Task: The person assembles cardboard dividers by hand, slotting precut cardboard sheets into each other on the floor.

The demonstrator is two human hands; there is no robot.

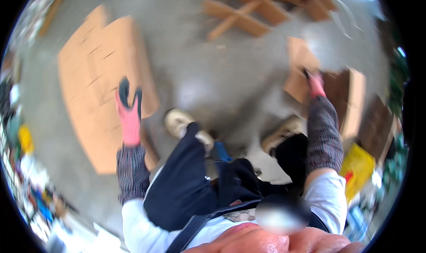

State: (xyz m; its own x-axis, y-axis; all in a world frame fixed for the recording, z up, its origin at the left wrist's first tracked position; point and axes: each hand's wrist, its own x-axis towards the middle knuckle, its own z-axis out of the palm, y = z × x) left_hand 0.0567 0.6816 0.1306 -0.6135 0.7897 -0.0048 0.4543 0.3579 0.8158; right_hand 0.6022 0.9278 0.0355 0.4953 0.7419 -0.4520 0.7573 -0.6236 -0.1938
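Observation:
My left hand (128, 111), in a pink work glove with dark-coated fingers, is over a large stack of flat brown cardboard (95, 62) on the floor. Its thumb and fingers are spread apart and nothing is between them. On the other side, my right hand (316, 83) wears a matching glove and is closed at a smaller brown cardboard piece (301, 53). The fingers there are blurred and partly hidden. Right beside this hand stands an open-looking cardboard box (353, 102) with a darker inner side.
Interlocking cardboard dividers (239, 19) lie on the grey concrete floor (191, 71) at the far side, near a loose pale strap (348, 17). A yellow bag (357, 168) and another brown cardboard piece (376, 126) are at the right. My shoes (179, 122) stand between the cardboard piles.

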